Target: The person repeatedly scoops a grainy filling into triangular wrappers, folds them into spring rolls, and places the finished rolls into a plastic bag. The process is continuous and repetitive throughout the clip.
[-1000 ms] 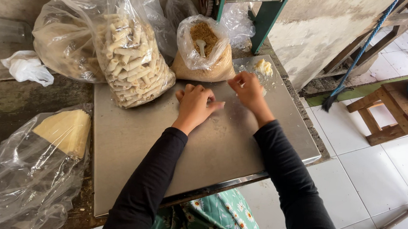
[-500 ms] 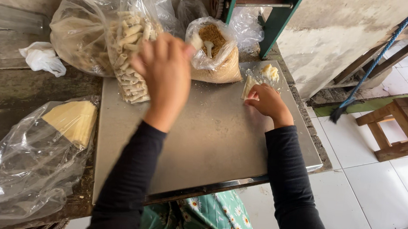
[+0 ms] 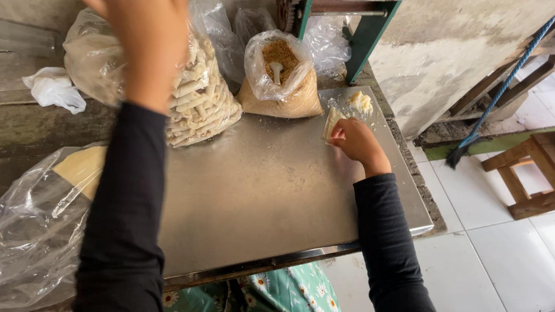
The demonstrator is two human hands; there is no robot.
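Both arms wear long black sleeves that fit snug and stop at the wrists. The left hand and right hand are bare (no gloves, no rings).

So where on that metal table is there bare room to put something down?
The metal table is bare across its middle and near edge, between the two sleeves. The far edge is crowded: the bag of rolls, the bag of crumbs, and the right hand touching a pale sheet.
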